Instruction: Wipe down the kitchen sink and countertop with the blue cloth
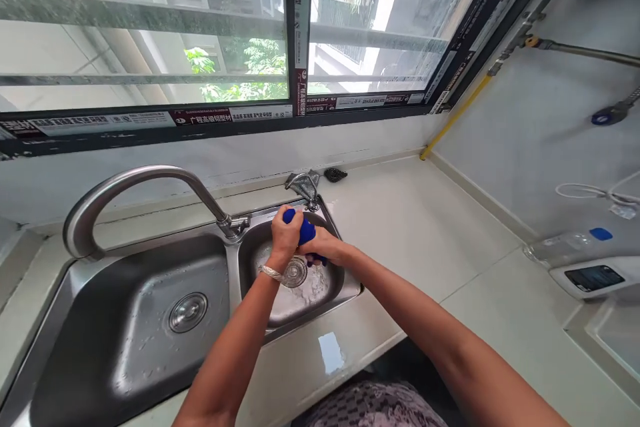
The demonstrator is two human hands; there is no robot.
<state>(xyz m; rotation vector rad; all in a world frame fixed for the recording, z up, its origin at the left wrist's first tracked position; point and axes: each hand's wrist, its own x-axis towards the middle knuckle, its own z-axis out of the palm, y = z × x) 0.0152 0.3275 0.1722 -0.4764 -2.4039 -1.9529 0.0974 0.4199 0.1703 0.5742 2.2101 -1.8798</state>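
Both hands are wrapped round a blue cloth (305, 229), held over the smaller right basin (345, 283) of a steel double sink. My left hand (285, 233) grips its upper end, with a silver bracelet on that wrist. My right hand (323, 248) clasps the lower end, fingers closed round it. Foamy water lies round the drain (295, 271) just below the hands. The curved steel tap (140, 181) arches to the left, its spout over the larger left basin (125, 320).
A grey cloth (303, 183) and a dark scrubber (335, 175) lie on the ledge behind the sink. Pale countertop (425, 227) stretches right to a white device with a dark screen (595, 277). A window fills the wall ahead; pipes run along the right wall.
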